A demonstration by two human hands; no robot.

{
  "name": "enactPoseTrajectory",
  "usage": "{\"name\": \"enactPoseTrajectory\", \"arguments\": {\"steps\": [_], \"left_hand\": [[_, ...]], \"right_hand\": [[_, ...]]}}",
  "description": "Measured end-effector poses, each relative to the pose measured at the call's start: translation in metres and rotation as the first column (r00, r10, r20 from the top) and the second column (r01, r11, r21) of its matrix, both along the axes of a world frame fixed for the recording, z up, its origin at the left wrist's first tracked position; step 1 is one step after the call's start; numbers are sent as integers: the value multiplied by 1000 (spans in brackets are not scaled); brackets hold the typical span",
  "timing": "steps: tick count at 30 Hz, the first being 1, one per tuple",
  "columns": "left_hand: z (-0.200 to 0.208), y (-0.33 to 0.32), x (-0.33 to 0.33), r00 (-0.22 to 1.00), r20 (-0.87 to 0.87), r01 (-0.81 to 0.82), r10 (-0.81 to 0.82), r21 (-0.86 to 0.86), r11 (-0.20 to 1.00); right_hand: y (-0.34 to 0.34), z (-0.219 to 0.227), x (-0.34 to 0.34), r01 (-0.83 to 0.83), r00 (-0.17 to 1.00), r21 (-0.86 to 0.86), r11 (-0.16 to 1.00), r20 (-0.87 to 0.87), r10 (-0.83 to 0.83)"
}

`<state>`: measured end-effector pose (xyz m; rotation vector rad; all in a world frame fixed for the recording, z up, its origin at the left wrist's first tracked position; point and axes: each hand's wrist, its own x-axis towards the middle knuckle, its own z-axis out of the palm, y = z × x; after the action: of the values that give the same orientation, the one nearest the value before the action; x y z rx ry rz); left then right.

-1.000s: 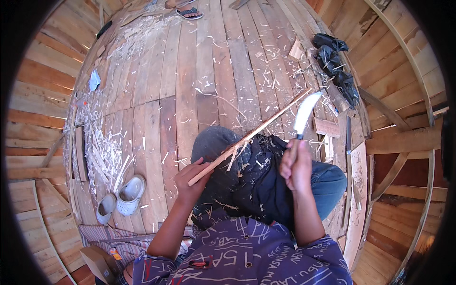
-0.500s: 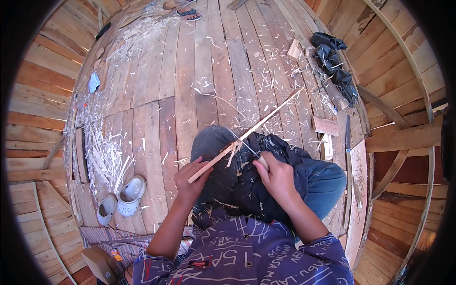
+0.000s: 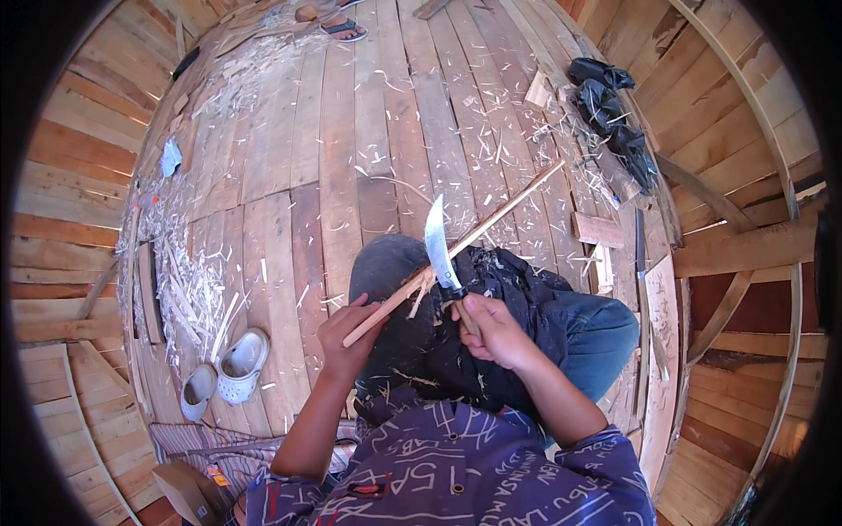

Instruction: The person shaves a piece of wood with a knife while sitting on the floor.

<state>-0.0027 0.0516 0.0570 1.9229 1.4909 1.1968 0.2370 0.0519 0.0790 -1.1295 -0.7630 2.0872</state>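
My left hand (image 3: 351, 331) is closed around the near end of a long thin wooden stick (image 3: 491, 219), which slants up to the right over my bent knee. In my right hand (image 3: 495, 329) is the wooden handle of a knife with a broad curved blade (image 3: 436, 244). The flat of the blade faces up and crosses the stick near its middle, its tip pointing away from me. Pale curled shavings (image 3: 424, 282) hang from the stick beside the blade. A dark cloth (image 3: 517, 285) covers part of my lap.
Shavings lie all over the plank floor (image 3: 342, 202), heaped at left (image 3: 189, 289). Grey clogs (image 3: 243, 364) stand to the left, a cardboard box (image 3: 186, 491) at lower left. Black plastic bags (image 3: 605, 110) and wood blocks (image 3: 599, 230) lie at right. Another person's sandalled foot (image 3: 344, 31) shows at the far edge.
My right hand has shifted left and turned the knife, so the blade now shows its broad side instead of its thin edge. The stick and my left hand have barely moved.
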Motion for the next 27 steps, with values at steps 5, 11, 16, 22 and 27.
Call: {"name": "enactPoseTrajectory", "arguments": {"steps": [5,11,16,22,27], "left_hand": [[-8,1,1,998,56,-30,30,-8,1000],[-2,-1,-1,999,-5,-41,41,-15,999],[-6,-1,-1,1000,20,-21,21,-24,999],[-8,1,-1,1000,-9,-13,13,6,1000],[-4,-1,0,999,7,-50,50,-49,998]], "right_hand": [[7,1,6,-8,998,-67,998,-69,3],[20,13,24,381,924,53,923,-58,-378],[11,8,9,-128,959,147,981,270,85],[17,3,14,57,992,129,990,108,-71],[3,-6,2,81,982,-111,991,-160,-98]]}}
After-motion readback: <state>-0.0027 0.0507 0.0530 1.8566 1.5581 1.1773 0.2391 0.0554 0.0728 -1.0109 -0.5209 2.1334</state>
